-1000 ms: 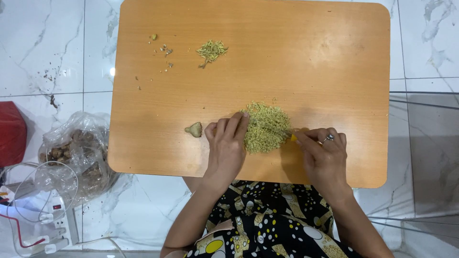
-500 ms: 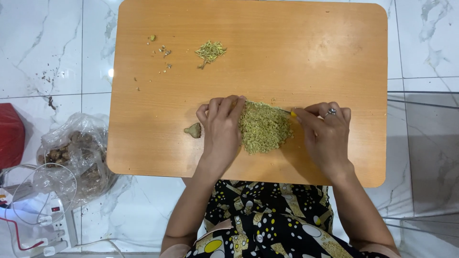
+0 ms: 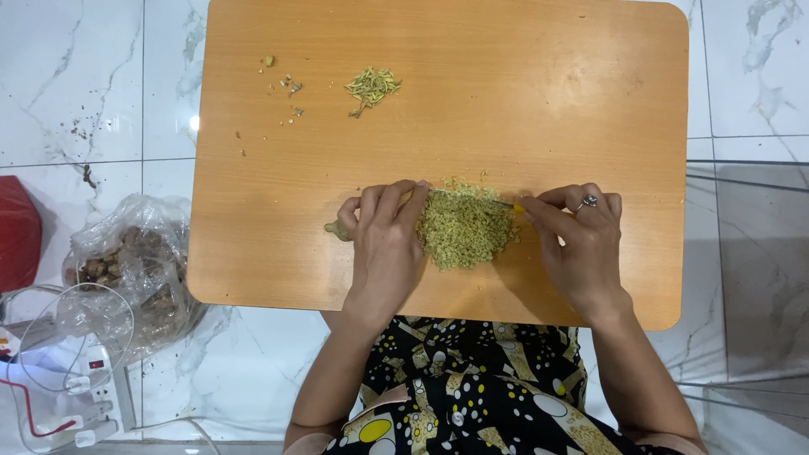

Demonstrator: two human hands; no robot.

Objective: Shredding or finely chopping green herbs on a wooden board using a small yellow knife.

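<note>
Rectangular light-brown wooden board (image 3: 539, 101) lay on the white marble-tile floor (image 3: 84, 76) and carried everything being worked. Heap of finely chopped yellow-green bits (image 3: 465, 227) sat near the board's near edge, roughly mid-width.

Left hand (image 3: 386, 240) lay palm-down against the heap's left side, fingers loosely spread and bent, fingertips at the heap's far-left rim. It gripped nothing I could see; it was just pressed to the pile and board.

Right hand (image 3: 577, 240), ring on one finger, sat at the heap's right side. Fingers were closed narrow around the yellow handle of a thin knife (image 3: 484, 199); only a sliver of the handle showed. The blade ran leftward along the heap's far edge toward the left fingertips.

Small beige stub piece (image 3: 337, 229) lay on the board just left of the left hand, touching or nearly touching it; couldn't tell which.

Small loose pile of green shreds (image 3: 372, 86) sat toward the board's far-left corner, well apart from the heap. Scattered tiny scraps (image 3: 286, 84) lay left of it.

Off the board on the left: crumpled clear plastic bag with brown chunks (image 3: 126, 261), a red object (image 3: 18, 244) at the frame edge, and a white power strip with cables (image 3: 80, 388).
</note>
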